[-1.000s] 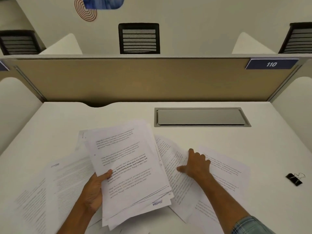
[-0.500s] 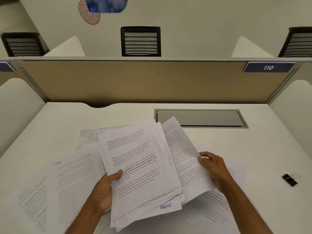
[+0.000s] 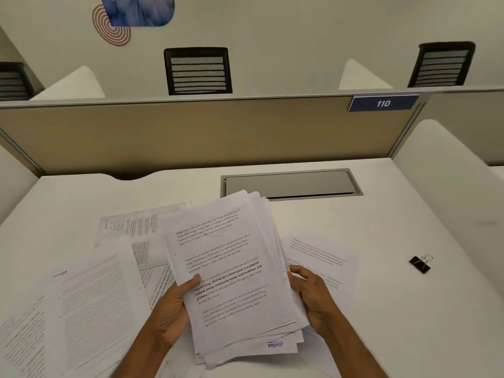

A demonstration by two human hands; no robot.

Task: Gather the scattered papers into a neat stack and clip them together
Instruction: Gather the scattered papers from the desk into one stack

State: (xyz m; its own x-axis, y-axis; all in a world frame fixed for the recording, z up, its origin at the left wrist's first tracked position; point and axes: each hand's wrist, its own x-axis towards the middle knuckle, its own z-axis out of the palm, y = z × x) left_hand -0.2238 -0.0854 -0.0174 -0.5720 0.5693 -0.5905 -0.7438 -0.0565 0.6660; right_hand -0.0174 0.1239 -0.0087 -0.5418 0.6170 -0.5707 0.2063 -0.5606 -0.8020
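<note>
I have my left hand (image 3: 170, 309) and right hand (image 3: 313, 298) closed on the long edges of the ragged white printed-paper sheaf (image 3: 231, 271) raised above the white desk (image 3: 381, 309); light, floppy, slippery sheets, best held mid-edge.

White desk (image 3: 341, 309), loose printed sheets (image 3: 90, 301) lying left, black binder clip (image 3: 420, 264) right

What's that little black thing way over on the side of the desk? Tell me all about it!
It is a binder clip, small, with a black body that looks like metal and thin silvery wire handles pointing towards the far edge. It lies alone on the white desk, off to the person's right. Nothing touches it but the desk: no paper is in it, and neither hand is near it.
</note>
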